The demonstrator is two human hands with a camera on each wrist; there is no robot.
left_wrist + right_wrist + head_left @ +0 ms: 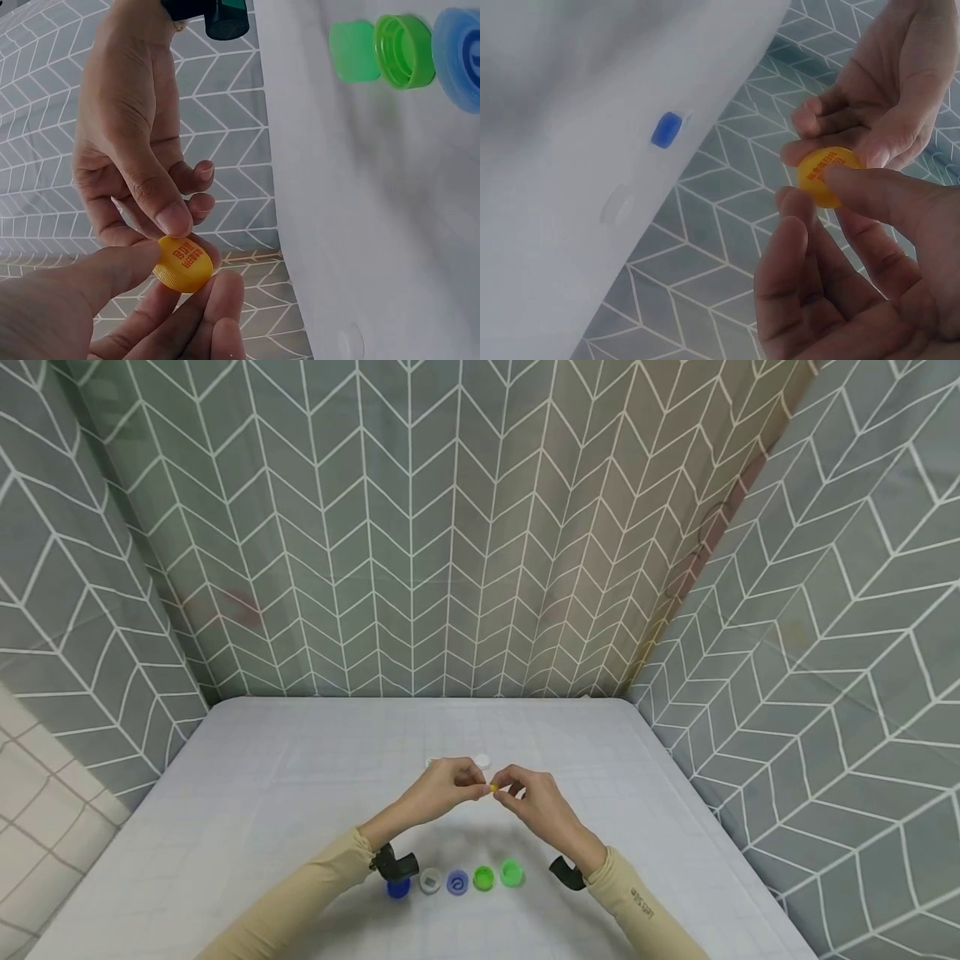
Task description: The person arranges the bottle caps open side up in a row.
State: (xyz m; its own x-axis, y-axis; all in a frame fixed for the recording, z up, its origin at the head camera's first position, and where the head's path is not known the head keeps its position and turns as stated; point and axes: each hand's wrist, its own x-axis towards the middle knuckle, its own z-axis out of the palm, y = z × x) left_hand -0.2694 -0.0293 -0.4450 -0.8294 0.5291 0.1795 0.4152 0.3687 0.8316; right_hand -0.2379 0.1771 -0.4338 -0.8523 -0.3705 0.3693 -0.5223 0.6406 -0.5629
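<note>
A yellow bottle cap (184, 265) with red printing on its top is between my two hands, raised over the table. My left hand (450, 789) pinches one side of it between thumb and fingertips. From the opposite side, my right hand (542, 808) also pinches it, thumb lying across the printed top in the right wrist view. In that view the cap (827, 176) is turned with its printed face toward the camera. The remaining fingers of both hands are loosely bent.
Nearer me on the white table (285, 768) is a row of caps: dark blue (398, 888), whitish (431, 881), light blue (457, 882), green (483, 878) and pale green (512, 872). Behind my hands lies a white cap (482, 762). Patterned curtains (412, 527) surround the table.
</note>
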